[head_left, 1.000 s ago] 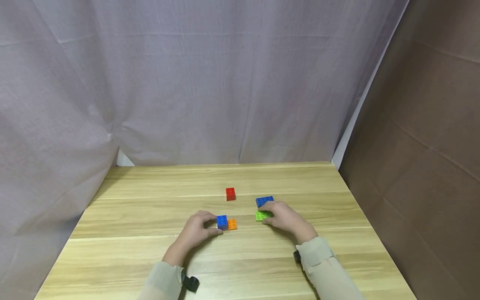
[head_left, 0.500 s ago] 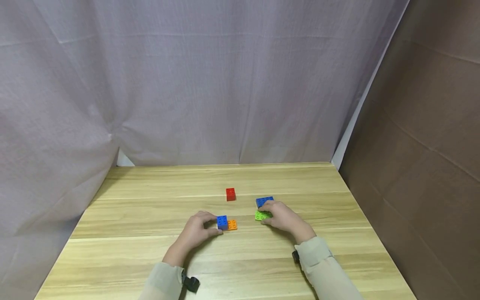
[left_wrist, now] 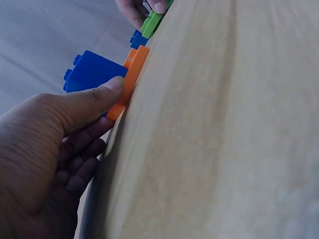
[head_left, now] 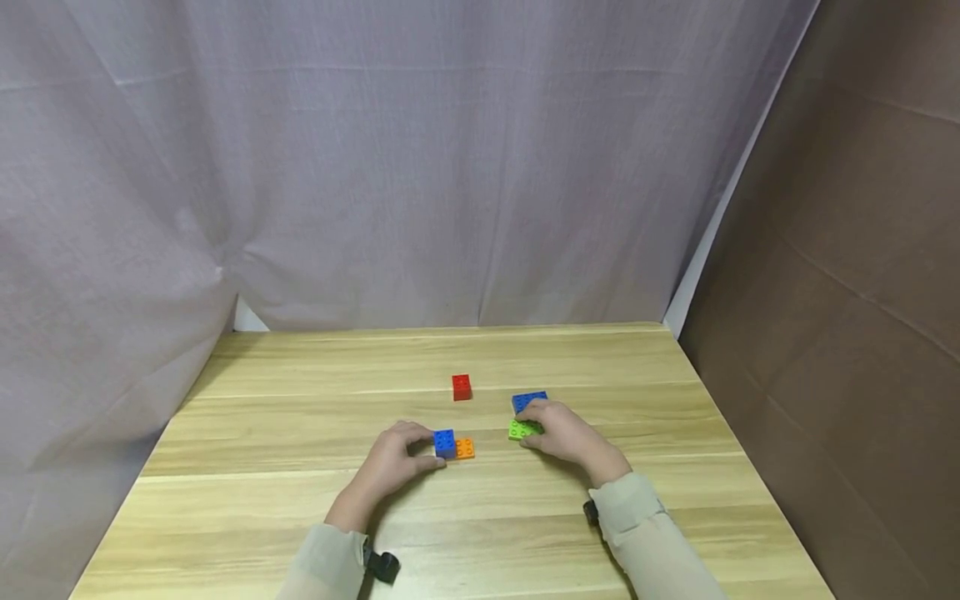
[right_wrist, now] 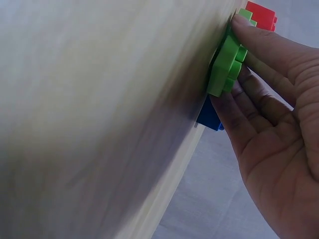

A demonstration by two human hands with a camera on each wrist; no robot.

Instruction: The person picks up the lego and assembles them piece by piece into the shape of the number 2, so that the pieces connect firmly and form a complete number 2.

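Left hand (head_left: 392,463): fingers pinching the blue block (head_left: 444,443), which sits on the orange plate (head_left: 465,449) at desk (head_left: 262,500) centre.
Right hand (head_left: 567,435): fingers pinching the green plate (head_left: 519,430), at 3 o'clock of the orange plate.
Blue plate (head_left: 528,401): just beyond the green plate, at 12 o'clock.
Red block (head_left: 461,387): alone at 12 o'clock of the blue block.

table (head_left: 300,508): wood, pale grain, smooth, faint satin sheen
blue brick (head_left: 444,443): hard plastic, studded, slightly glossy
orange plate (head_left: 466,449): thin plastic, smooth, studded
green plate (head_left: 519,430): plastic, smooth, light gloss on edges
blue plate (head_left: 528,401): plastic, studded
red brick (head_left: 461,387): plastic, mild gloss
curtain (head_left: 375,167): grey cloth, matt, creased
side panel (head_left: 862,292): brown, matt, cardboard-like
sleeves (head_left: 637,508): beige cloth, soft, matt
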